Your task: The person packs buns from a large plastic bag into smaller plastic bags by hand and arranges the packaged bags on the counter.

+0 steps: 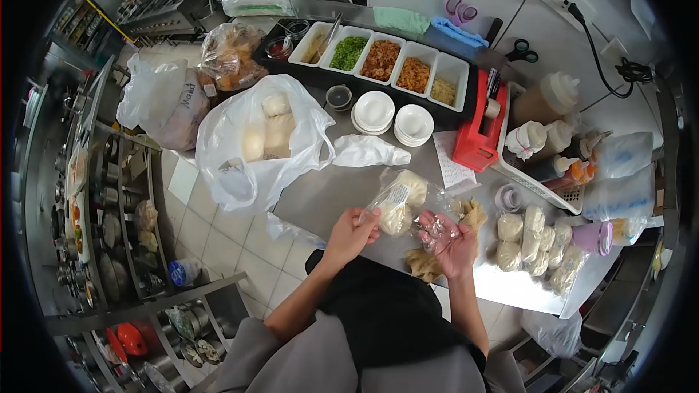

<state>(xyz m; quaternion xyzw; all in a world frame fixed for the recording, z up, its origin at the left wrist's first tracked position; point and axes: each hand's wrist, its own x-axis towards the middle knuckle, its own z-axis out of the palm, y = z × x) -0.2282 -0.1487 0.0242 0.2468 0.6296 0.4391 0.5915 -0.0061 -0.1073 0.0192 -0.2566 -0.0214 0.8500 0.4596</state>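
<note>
A clear plastic bag of pale, round dough pieces (397, 217) with a printed white label hangs over the front of the steel counter. My left hand (353, 236) pinches the bag's left side between thumb and fingers. On the other side, my right hand (450, 244) is palm up with fingers apart, and loose clear film lies across its fingertips. Crumpled brown paper (424, 266) lies beneath and beside that hand. Farther right on the counter sit several wrapped dough pieces (537, 240). A large white plastic bag (218, 138) at the left holds more pale blocks.
Behind stands a black topping holder (477, 84) with white tubs of chopped food. White bowls (375, 111), a red tape dispenser (477, 131) and a basket (542, 178) of squeeze bottles line the back. Shelves (138, 204) of pots rise at left beyond the tiled floor.
</note>
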